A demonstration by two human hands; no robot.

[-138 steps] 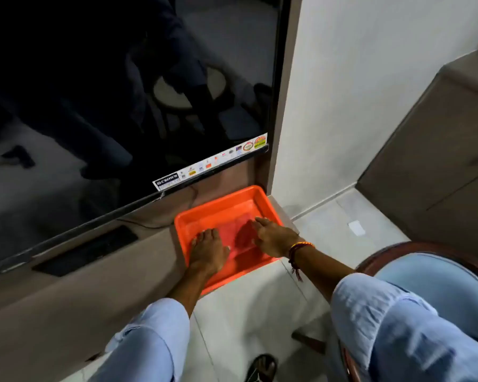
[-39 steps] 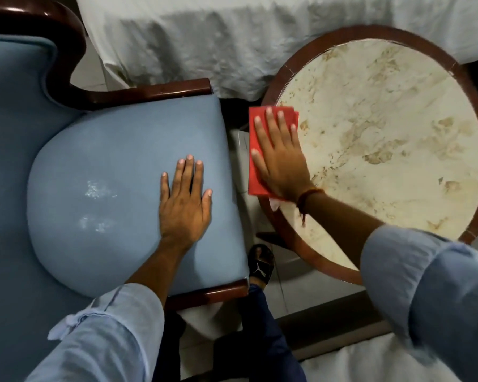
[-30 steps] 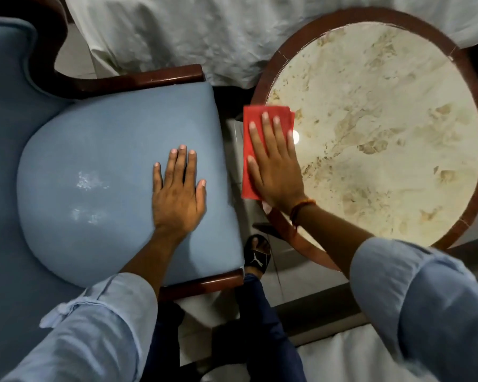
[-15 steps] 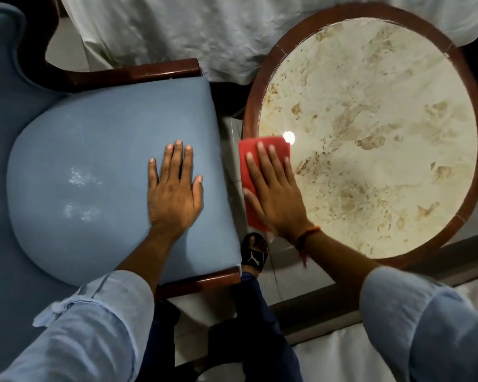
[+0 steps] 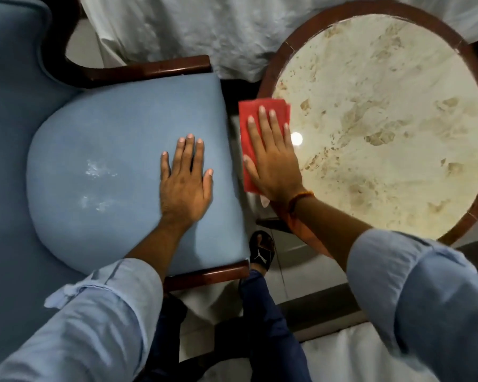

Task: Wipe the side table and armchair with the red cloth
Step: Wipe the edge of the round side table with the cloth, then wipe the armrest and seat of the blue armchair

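Note:
The folded red cloth (image 5: 255, 111) lies over the left rim of the round side table (image 5: 384, 111), a cream marble top in a brown wooden ring. My right hand (image 5: 272, 158) lies flat on the cloth with fingers spread, pressing it to the table's edge. Left of the table is the blue upholstered armchair (image 5: 108, 150) with dark wooden arms. My left hand (image 5: 185, 183) rests flat on the right part of its seat cushion, holding nothing. Pale smudges mark the cushion's middle.
A bed with a white crumpled sheet (image 5: 204, 31) runs along the far side, touching the chair and table. More white bedding (image 5: 351, 357) lies at the lower right. My foot in a black sandal (image 5: 262, 253) stands on the tiled floor between chair and table.
My right hand has slid the red cloth away from me along the table's left rim after pulling it nearer half a second ago. My left hand stays on the seat.

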